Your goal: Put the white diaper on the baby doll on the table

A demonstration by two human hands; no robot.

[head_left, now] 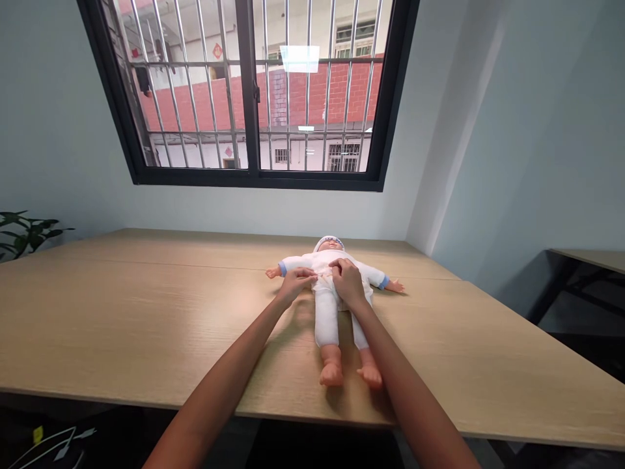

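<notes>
A baby doll [326, 319] lies on its back on the wooden table [146, 312], head away from me and bare feet towards me. It has white clothes with blue cuffs and a white cap with a dark-patterned edge. Around its hips is a white, frilly-edged layer that looks like a diaper [344, 303]. My left hand [297, 284] is at the doll's left-side waist in view, fingers pinched on the diaper's edge. Across the belly, my right hand [348, 281] has bent fingers closed at the diaper's front, hiding part of the waist.
A barred window [254, 91] with a dark frame is in the wall behind the table. Leaves of a plant [29, 231] show at the far left. White cables [63, 443] lie below the table's front edge. Another table [590, 258] stands at the right.
</notes>
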